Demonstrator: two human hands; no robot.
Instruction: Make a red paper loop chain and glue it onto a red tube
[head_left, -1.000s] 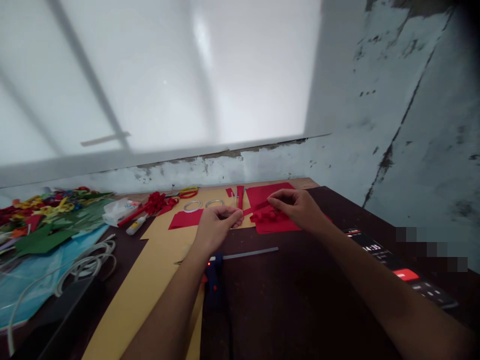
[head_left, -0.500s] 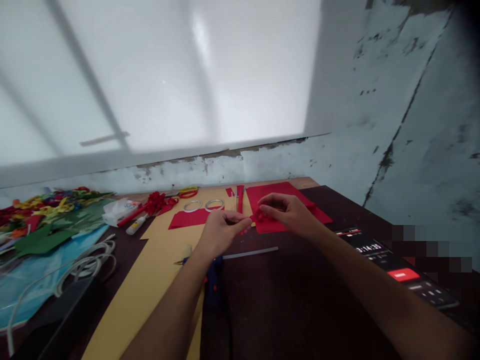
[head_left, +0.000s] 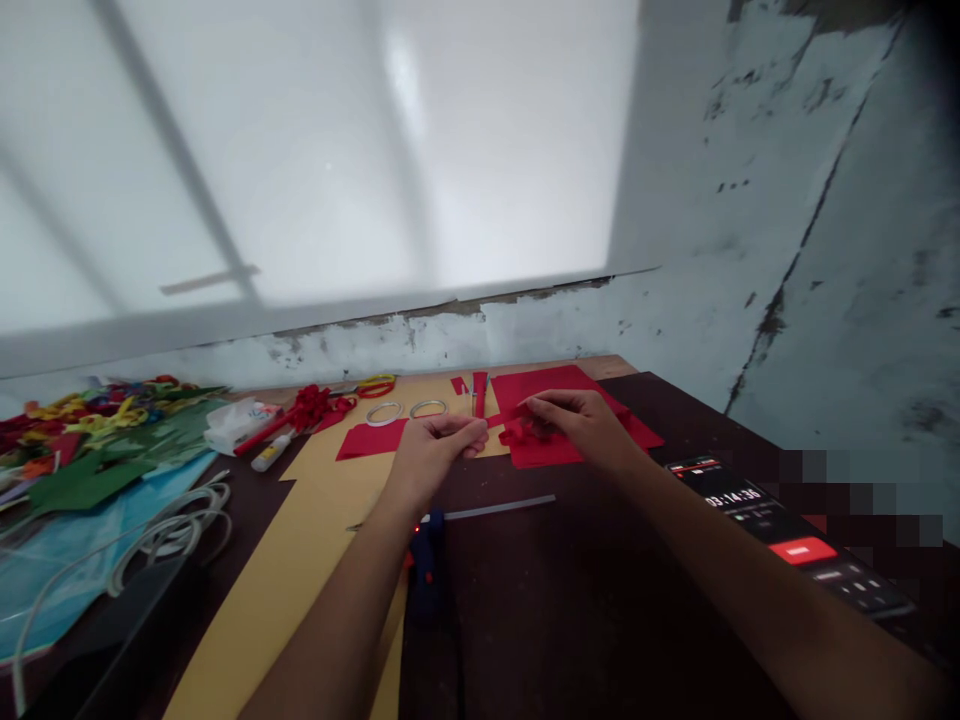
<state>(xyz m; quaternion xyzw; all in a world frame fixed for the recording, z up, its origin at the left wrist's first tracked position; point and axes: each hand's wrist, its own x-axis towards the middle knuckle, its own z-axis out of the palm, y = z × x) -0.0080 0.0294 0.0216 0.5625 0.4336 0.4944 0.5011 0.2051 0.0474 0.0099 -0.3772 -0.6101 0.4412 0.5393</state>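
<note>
Beneath the left forearm (head_left: 341, 610), partly hidden: blue glue gun (head_left: 425, 565) | left hand (head_left: 444, 437): grip pinched on red strip (head_left: 496, 421); right hand (head_left: 576, 418): grip closed farther along it, above red sheets (head_left: 546, 457) | beyond: two silver rings (head_left: 382, 425) | versus half a second ago: hands wider apart, strip showing between

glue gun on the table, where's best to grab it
The glue gun is probably best gripped by its blue handle, from the near right side: the handle points toward the camera, the left forearm crosses above its front, and the nozzle points left, away from that grip.
</note>
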